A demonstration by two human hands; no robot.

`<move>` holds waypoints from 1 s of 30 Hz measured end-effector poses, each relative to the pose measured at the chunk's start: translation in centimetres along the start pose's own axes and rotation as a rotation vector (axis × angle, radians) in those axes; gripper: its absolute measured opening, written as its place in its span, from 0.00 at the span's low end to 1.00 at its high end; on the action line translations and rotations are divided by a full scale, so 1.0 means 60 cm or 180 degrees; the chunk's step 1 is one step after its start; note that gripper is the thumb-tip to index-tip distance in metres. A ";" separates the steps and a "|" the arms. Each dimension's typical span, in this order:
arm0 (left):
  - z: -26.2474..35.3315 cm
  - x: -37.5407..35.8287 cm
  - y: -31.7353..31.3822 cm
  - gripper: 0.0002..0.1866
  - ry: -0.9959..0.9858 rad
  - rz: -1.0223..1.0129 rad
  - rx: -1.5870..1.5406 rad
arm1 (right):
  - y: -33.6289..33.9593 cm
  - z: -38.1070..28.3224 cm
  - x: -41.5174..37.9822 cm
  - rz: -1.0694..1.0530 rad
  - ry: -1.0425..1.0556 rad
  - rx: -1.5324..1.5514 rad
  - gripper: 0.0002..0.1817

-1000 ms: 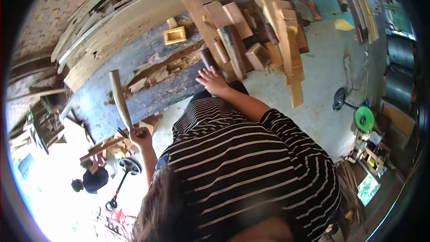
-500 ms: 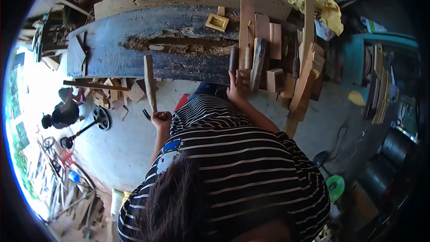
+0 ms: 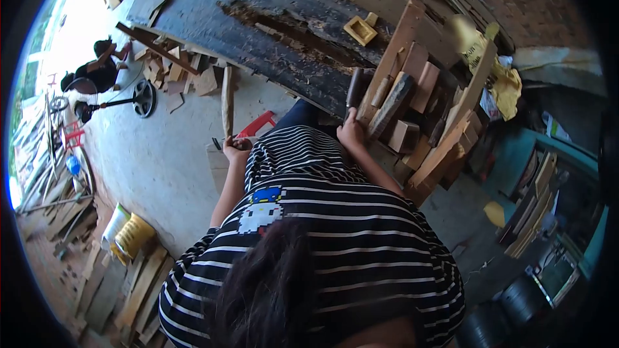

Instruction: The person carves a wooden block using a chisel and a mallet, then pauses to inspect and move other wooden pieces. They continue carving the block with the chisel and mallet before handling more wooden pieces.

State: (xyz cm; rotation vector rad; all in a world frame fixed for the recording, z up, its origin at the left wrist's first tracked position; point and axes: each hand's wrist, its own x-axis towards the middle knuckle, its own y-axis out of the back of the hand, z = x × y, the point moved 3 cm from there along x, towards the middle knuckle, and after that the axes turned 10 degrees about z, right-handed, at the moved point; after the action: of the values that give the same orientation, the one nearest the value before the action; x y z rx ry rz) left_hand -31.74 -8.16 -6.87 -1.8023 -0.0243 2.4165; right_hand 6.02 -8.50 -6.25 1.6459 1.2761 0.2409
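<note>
My left hand (image 3: 237, 148) is closed around the lower end of a hammer (image 3: 227, 100). Its pale wooden handle points up, and a dark claw sticks out beside my fist. My right hand (image 3: 351, 132) is at the bench's near edge, its fingers closed on the lower part of a dark-handled chisel (image 3: 354, 87); most of the blade is hidden. Right of it lie a tool with a light wooden handle (image 3: 380, 92) and a rough dark wood piece (image 3: 391, 100). The dark worn slab (image 3: 290, 67) of the bench has a long rotted hollow.
A yellow wooden box (image 3: 360, 30) sits on the slab. Planks and blocks (image 3: 425, 87) crowd the bench's right end. A red stool (image 3: 256, 124) stands between bench and left hand. Another person (image 3: 100, 71) is low down at far left, near wood offcuts (image 3: 171, 74) and a black wheel-like base (image 3: 144, 99).
The view has turned, so the bench now slants down to the right. My right hand has closed on the dark-handled chisel, which now tilts. The hammer stays upright in my left hand.
</note>
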 end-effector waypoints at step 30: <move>0.575 0.185 -0.325 0.32 -0.2113 -0.0913 -0.0675 | -0.023 0.059 0.044 -0.0504 -0.0807 0.1459 0.05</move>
State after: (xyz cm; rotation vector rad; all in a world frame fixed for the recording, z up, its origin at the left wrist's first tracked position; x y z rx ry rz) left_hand -66.05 14.56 -5.78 -0.8864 -0.5724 2.7311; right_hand 8.62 -8.48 -10.07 1.8697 1.3178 -0.3737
